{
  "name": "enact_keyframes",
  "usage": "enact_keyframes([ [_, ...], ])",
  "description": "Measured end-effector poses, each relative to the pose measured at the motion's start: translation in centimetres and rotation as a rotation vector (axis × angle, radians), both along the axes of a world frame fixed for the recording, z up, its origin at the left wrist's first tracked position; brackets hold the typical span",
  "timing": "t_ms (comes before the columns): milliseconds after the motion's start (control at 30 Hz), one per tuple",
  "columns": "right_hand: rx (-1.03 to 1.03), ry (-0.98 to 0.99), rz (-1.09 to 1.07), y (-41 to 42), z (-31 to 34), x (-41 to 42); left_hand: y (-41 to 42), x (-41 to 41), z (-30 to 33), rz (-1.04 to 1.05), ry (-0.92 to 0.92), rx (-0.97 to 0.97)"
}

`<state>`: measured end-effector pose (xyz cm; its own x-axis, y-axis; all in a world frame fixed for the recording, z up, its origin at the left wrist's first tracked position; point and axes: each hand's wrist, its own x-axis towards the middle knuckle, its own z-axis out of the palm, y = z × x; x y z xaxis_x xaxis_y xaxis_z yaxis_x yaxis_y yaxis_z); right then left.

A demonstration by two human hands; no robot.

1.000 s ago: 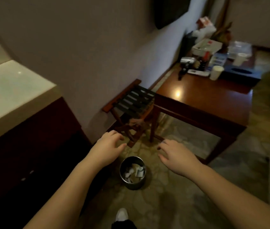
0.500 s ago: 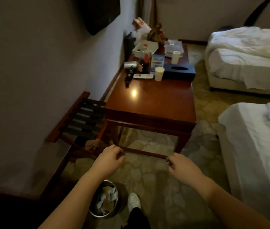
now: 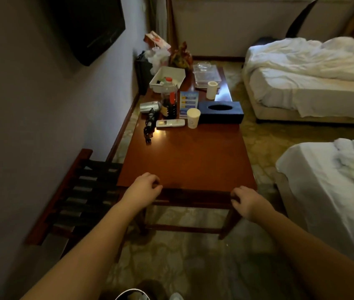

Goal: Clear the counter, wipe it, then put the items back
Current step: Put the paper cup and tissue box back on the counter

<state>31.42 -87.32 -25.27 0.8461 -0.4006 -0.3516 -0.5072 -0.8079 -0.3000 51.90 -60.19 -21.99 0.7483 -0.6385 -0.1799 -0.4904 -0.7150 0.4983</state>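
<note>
A long reddish wooden table (image 3: 189,161) runs away from me along the left wall. Its far half holds a blue tissue box (image 3: 220,112), a paper cup (image 3: 193,118), a white remote (image 3: 170,123), a dark sauce bottle (image 3: 168,98), a hair dryer with a black cord (image 3: 150,109), a white tray (image 3: 167,77), another cup (image 3: 212,89) and clear plastic boxes (image 3: 206,74). The near half is bare. My left hand (image 3: 143,187) hangs over the table's near edge with loosely curled fingers and holds nothing. My right hand (image 3: 247,201) hovers by the near right corner, also holding nothing.
A slatted luggage rack (image 3: 80,195) stands left of the table against the wall. A dark TV (image 3: 87,24) hangs on that wall. Two beds with white sheets (image 3: 310,79) (image 3: 334,191) fill the right side. A bin's rim (image 3: 132,294) shows at the bottom edge.
The view has swung right and forward, from the pale counter and the bin toward the table. Both hands have come up to the table's near edge, holding nothing throughout.
</note>
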Motion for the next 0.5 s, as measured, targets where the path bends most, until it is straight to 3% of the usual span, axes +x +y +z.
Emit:
enact_keyframes([
  [500, -0.135, -0.049, -0.146, -16.4, 2.3, 12.4, -17.5, 11.3, 3.2, -0.096, -0.089, -0.007],
])
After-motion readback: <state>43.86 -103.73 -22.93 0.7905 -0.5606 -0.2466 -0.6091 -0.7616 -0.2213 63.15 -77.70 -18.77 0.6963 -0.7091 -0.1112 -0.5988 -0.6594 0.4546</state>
